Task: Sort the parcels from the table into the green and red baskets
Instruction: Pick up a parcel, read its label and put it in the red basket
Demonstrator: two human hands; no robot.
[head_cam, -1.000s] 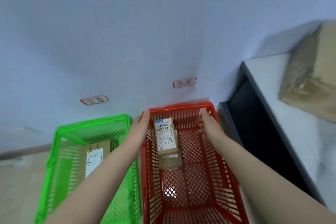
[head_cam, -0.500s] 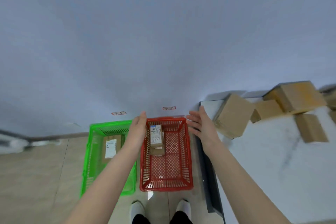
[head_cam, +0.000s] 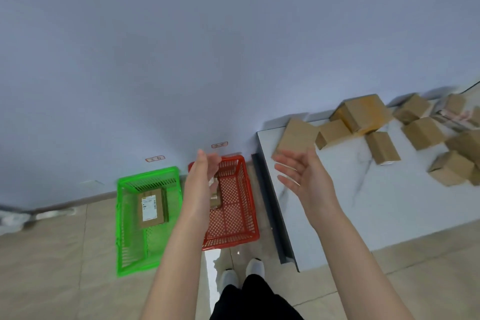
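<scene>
The green basket (head_cam: pixel 122 215) stands on the floor at the left and holds a flat brown parcel (head_cam: pixel 152 206) with a white label. Beside it on the right, the red basket (head_cam: pixel 248 218) holds a small parcel (head_cam: pixel 215 199), mostly hidden behind my left forearm. My left hand (head_cam: pixel 204 171) hangs open and empty over the red basket's left rim. My right hand (head_cam: pixel 302 176) is open, palm turned left, in front of the white table's (head_cam: pixel 376 205) left end. Several brown cardboard parcels lie on that table, the nearest one (head_cam: pixel 296 135) just beyond my right fingertips.
A plain wall rises behind the baskets, with two small red-framed labels (head_cam: pixel 219 145) stuck low on it. The table's dark side panel (head_cam: pixel 270 205) runs along the red basket's right side. My feet in white shoes (head_cam: pixel 242 271) stand on the tiled floor below the baskets.
The view has pulled back and up from the red basket. Both hands have left its rims and risen, my right one swinging right toward the table's parcels.
</scene>
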